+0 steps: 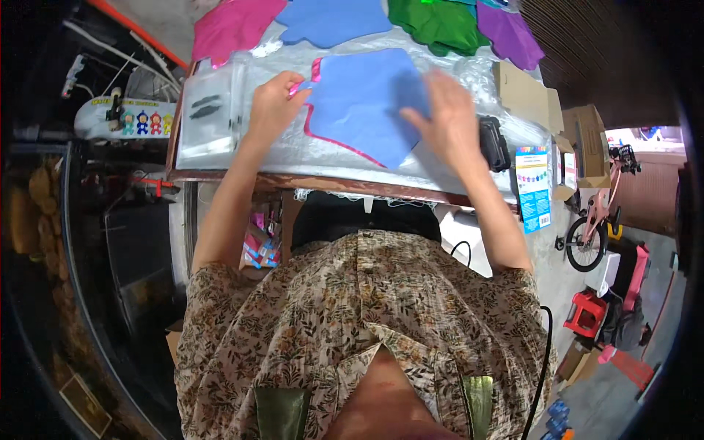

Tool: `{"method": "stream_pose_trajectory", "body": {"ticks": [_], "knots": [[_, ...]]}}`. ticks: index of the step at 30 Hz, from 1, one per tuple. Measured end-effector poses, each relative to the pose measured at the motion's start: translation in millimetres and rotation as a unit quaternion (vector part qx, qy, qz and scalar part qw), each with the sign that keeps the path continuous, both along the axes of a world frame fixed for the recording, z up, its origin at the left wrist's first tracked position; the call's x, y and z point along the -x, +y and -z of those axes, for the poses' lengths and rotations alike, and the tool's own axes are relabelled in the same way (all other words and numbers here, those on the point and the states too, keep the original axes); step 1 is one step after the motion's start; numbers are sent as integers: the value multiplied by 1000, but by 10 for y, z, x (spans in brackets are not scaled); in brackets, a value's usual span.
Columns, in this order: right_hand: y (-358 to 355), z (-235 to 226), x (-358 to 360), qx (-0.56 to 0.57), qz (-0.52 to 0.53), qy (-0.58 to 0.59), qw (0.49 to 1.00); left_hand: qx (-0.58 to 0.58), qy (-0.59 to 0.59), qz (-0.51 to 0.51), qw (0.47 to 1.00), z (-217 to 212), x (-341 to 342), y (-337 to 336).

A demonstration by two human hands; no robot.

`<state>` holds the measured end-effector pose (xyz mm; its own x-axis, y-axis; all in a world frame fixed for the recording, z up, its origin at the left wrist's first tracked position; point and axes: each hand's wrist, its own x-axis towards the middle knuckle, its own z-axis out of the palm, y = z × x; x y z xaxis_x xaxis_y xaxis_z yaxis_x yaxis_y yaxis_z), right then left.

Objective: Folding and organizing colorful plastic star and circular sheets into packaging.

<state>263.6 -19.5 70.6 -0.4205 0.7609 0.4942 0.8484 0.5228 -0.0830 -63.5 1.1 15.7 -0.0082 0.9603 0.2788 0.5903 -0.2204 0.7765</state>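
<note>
A blue felt cut-out [363, 103] lies on a pink piece of the same shape, whose edge shows along its left side, on the plastic-covered table [293, 150]. My left hand [275, 106] pinches the left corner of the blue and pink pieces. My right hand [449, 117] presses flat on the right part of the blue piece, fingers spread.
More felt pieces lie at the table's far side: pink [233, 28], blue [334, 20], green [438, 26], purple [510, 35]. A clear bag [209, 110] sits at the left, a black device [495, 143] and cardboard boxes [524, 95] at the right. A bicycle [598, 220] stands on the floor.
</note>
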Motion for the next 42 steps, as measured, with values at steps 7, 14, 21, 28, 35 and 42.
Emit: {"method": "stream_pose_trajectory", "body": {"ticks": [7, 14, 21, 28, 35, 42], "knots": [[-242, 313, 50, 182, -37, 2, 983, -186, 217, 1, 958, -324, -382, 369], [-74, -250, -399, 226, -67, 11, 972, -244, 149, 190, 939, -393, -1910, 1298], [141, -467, -1229, 253, -15, 8, 967, -288, 236, 212, 904, -114, -2530, 1962], [781, -497, -1441, 220, -4, 72, 973, 84, -60, 99, 990, -57, -2341, 2420], [1874, 95, -1352, 160, -40, 37, 986, 96, -88, 102, 986, -712, -2157, 2396], [2254, 499, -1290, 109, -13, -82, 991, 68, -102, -24, 992, -1652, -1298, 2242]]}}
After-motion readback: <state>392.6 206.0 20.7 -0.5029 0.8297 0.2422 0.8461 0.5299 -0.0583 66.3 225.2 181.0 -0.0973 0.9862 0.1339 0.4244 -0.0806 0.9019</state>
